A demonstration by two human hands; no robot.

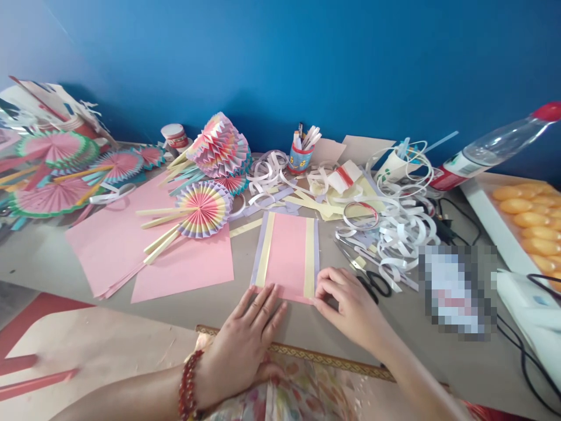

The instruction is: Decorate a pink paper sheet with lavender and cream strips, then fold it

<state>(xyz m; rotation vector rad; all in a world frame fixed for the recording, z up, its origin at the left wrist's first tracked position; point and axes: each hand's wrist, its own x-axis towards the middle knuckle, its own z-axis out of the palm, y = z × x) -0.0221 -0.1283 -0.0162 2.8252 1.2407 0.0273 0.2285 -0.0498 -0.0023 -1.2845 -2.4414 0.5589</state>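
A pink paper sheet [287, 251] with yellow and lilac strips along both long sides lies flat on the grey table in front of me. My left hand [249, 333] rests palm down with fingers stretched over the sheet's near left edge. At the near right corner, my right hand [346, 298] pinches the sheet between thumb and fingertips. Scissors [370, 283] with black handles lie just beyond my right hand. A folded paper fan [204, 209] with yellow sticks sits to the left of the sheet, on larger pink sheets [118, 240].
White curled paper strips [403, 234] and a tape roll [360, 216] crowd the right side. A pen cup [301, 156] stands near the blue wall. More paper fans [52, 196] pile up at left. A plastic bottle [495, 146] leans beside a white box [482, 196].
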